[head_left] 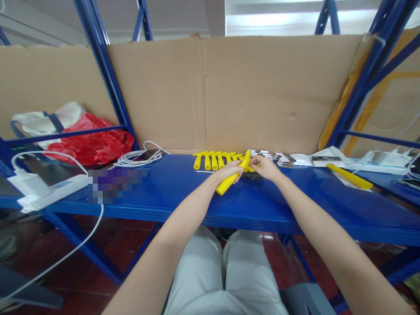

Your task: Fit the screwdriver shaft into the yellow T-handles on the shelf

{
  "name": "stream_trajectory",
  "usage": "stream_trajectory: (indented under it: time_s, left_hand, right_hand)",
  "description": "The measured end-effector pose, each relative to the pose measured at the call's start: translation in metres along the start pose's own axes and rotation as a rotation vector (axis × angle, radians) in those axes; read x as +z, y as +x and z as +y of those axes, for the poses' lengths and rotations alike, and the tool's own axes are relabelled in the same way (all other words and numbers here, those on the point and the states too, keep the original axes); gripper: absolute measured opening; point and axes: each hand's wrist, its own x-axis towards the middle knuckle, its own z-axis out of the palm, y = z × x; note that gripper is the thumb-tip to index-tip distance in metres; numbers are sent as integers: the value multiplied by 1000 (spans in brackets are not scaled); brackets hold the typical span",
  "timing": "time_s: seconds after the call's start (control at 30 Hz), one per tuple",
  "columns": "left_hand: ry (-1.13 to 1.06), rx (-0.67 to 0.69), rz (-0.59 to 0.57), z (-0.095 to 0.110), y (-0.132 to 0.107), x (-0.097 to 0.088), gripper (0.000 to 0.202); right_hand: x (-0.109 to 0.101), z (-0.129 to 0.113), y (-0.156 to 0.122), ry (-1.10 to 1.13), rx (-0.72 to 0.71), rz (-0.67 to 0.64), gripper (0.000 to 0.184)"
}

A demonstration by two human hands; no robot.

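My left hand (230, 170) is wrapped round a yellow plastic handle-shaped piece (227, 183), which slants down to the left over the blue shelf (183, 192). My right hand (266, 168) pinches the upper end of that same piece with closed fingers. Just behind the hands, a row of several more yellow pieces (213, 160) lies side by side on the shelf. A thin metal rod (205, 171) lies in front of that row. Another yellow piece (349, 176) rests alone to the right.
A cardboard sheet (229, 92) backs the shelf between blue uprights (105, 74). Coiled white cable (139, 157), a red bag (92, 144) and a white power strip (49, 190) sit left. Small packets and papers (295, 159) and another power strip (380, 166) lie right.
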Motion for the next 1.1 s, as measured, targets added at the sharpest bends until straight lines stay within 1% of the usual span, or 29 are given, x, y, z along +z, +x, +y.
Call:
stream_trajectory:
  time_s: [0.2, 0.33, 0.43, 0.53, 0.63, 0.7, 0.77, 0.9, 1.0, 1.1]
  left_hand:
    - [-8, 28, 6, -1, 0, 1, 54]
    - [5, 11, 41, -2, 1, -1, 62]
    - [19, -13, 73, 0, 1, -3, 69]
    - [24, -31, 80, 3, -2, -2, 74]
    - [15, -40, 88, 6, -3, -1, 76]
    - [6, -47, 98, 6, -4, 0, 78]
    - [-4, -53, 103, 6, -4, 0, 80]
    - [-10, -51, 90, 5, -3, -1, 79]
    - [-7, -52, 91, 6, -3, -1, 78]
    - [-3, -54, 96, 7, -3, -1, 83]
  right_hand:
    - [3, 0, 0, -24, 40, -17, 10]
    - [2, 1, 1, -79, 53, -30, 11]
    - [-3, 7, 4, -179, 91, 0, 11]
    - [-12, 19, 5, -351, 222, 28, 14]
    - [-22, 33, 2, -514, 383, -11, 20]
    - [-26, 41, -1, -582, 442, -41, 22]
    - [-29, 48, -4, -619, 463, -62, 22]
    - [-29, 59, -6, -634, 459, -73, 19]
    - [-28, 61, -7, -635, 459, -80, 18]
    - [-27, 59, -8, -630, 469, -112, 19]
